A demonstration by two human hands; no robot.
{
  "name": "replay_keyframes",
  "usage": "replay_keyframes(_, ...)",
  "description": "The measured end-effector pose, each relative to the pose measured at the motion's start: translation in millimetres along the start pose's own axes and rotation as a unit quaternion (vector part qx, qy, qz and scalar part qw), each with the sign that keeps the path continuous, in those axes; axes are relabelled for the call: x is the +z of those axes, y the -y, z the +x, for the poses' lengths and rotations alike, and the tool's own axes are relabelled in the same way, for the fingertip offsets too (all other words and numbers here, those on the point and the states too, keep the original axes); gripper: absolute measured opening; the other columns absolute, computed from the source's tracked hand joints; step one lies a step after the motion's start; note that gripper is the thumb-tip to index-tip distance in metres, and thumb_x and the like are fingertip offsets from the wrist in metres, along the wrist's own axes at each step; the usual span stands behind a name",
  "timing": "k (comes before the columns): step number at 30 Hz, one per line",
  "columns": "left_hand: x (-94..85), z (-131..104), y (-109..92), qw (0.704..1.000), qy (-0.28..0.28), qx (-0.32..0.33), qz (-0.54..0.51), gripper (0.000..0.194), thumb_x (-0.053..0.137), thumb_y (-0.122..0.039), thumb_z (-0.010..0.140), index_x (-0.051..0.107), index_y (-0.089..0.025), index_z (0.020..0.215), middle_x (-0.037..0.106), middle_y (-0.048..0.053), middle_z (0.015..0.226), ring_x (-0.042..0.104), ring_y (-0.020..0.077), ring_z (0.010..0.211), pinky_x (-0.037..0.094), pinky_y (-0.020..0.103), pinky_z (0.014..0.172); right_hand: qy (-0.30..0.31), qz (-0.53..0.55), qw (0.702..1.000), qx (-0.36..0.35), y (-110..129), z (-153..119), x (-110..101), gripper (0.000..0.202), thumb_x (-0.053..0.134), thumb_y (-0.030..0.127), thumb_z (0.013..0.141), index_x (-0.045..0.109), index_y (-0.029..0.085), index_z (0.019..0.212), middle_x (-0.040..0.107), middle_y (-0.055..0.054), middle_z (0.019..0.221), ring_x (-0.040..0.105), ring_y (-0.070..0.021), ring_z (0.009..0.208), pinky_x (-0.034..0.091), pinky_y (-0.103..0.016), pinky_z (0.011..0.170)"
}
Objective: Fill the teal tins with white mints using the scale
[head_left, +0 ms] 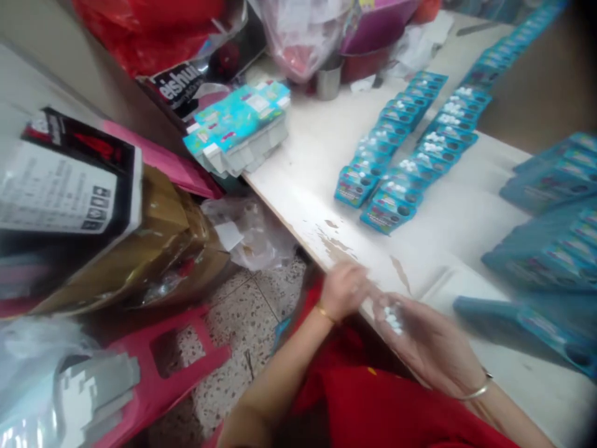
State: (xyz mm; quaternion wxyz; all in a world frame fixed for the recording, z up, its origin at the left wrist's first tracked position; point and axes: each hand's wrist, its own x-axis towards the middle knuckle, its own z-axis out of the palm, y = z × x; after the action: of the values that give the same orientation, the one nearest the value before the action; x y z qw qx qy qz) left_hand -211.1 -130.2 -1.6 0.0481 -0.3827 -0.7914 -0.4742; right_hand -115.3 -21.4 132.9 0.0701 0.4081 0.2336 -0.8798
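Note:
My right hand point(426, 339) is cupped palm up at the table's front edge, with several small white pieces point(392, 320) lying in it near the fingers. Close beside its fingertips, my left hand point(345, 289) is closed with the fingers curled in; blur hides anything between them. Beyond both hands stand two rows of small blue boxes point(385, 208) on the white table point(312, 168). White pieces like those in my palm show on top of many boxes.
More blue boxes point(545, 249) stand at the right. A stack of flat blue cartons point(242, 118) lies at the table's left edge, near a metal cup point(329, 78). Cardboard boxes point(172, 236) and a red plastic stool point(172, 379) are at the left, below table height.

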Motion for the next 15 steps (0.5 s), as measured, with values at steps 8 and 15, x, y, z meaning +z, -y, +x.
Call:
replay_keyframes(8,-89.7,-126,225,0.818,-0.17,-0.541,0.094,0.034,0.041,-0.036,0.093,0.05,-0.014,0.117,0.056,0.01,0.111,0.057,0.0186,0.099,0.049,0.039,0.086,0.042,-0.282,0.957,-0.048,-39,110,87,0.027,0.06,0.043,0.082,0.061,0.017,0.079,0.044,0.005,0.051,0.03,-0.0017,0.038,0.028,-0.013,0.035)
replay_keyframes(15,2.9,-176,345,0.733,0.13,-0.665,0.059,0.034,0.053,-0.035,0.088,0.052,-0.015,0.116,0.055,0.009,0.115,0.057,0.0191,0.099,0.05,0.04,0.083,-0.099,-0.505,0.858,0.002,-31,178,93,0.035,0.073,0.051,0.065,0.065,0.025,0.086,0.061,-0.006,0.079,0.062,-0.0214,0.077,0.052,-0.028,0.056)
